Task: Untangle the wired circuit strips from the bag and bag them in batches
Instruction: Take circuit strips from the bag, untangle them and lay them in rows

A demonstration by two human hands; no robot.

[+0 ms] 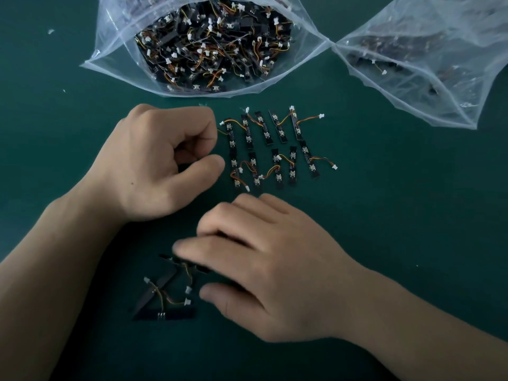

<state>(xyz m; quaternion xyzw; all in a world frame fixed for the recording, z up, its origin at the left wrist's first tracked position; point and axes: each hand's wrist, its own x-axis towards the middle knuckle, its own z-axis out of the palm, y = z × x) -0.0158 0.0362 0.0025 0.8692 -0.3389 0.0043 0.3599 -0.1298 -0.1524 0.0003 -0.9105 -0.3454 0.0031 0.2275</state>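
Note:
An open clear bag (115, 53) at the top holds a tangled mass of black circuit strips with orange wires and white plugs. Below it, several untangled strips (275, 149) lie side by side in two rows on the green table. My left hand (159, 160) rests just left of these rows, fingers curled, with the dark end of a strip showing between thumb and fingers. A small tangled clump of strips (162, 295) lies near the front. My right hand (275, 270), blurred, reaches over the clump with fairly straight fingers touching its right side.
A second clear bag (428, 64) with strips inside lies at the top right, touching the first bag's corner. Small white scraps (51, 31) sit on the green table (398, 202) at the far left.

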